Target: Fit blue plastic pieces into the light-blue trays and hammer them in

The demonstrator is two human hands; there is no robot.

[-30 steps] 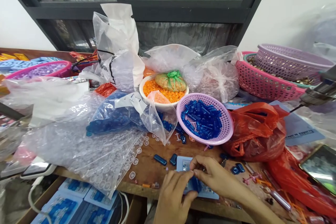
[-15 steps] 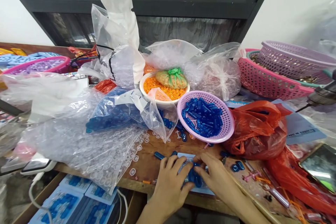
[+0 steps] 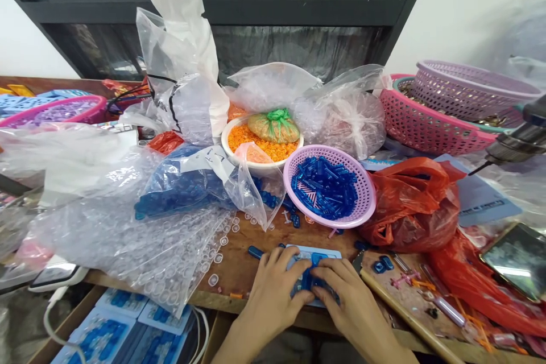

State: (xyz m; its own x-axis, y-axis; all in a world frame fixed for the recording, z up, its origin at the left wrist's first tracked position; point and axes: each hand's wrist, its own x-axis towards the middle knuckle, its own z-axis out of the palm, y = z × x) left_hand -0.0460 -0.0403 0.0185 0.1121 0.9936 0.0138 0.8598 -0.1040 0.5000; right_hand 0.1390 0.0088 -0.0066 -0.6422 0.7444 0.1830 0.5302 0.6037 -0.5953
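A light-blue plastic tray (image 3: 330,253) lies at the front edge of the wooden table, with clear blue plastic pieces (image 3: 307,280) set in it. My left hand (image 3: 277,281) is closed over its left side, fingers bent at the far edge and thumb near the front. From the right, my right hand (image 3: 345,284) reaches in with curled fingers, thumb and forefinger closed on a blue piece that they partly hide. Beyond the hands, a lilac basket (image 3: 371,196) holds many long blue pieces. A loose blue tube (image 3: 255,252) lies left of the tray.
A clear bag of small clear rings (image 3: 128,244) spills onto the table at left. Orange pieces fill a white bowl (image 3: 230,151). To the right are a red bag (image 3: 413,205), a wooden-handled tool (image 3: 396,301), a phone (image 3: 516,261) and a drill (image 3: 518,139). Filled trays (image 3: 102,327) sit in an open drawer.
My right hand has lowered and its fingers have drawn together over the tray. More of the tray's far edge shows. The whole view has shifted slightly.
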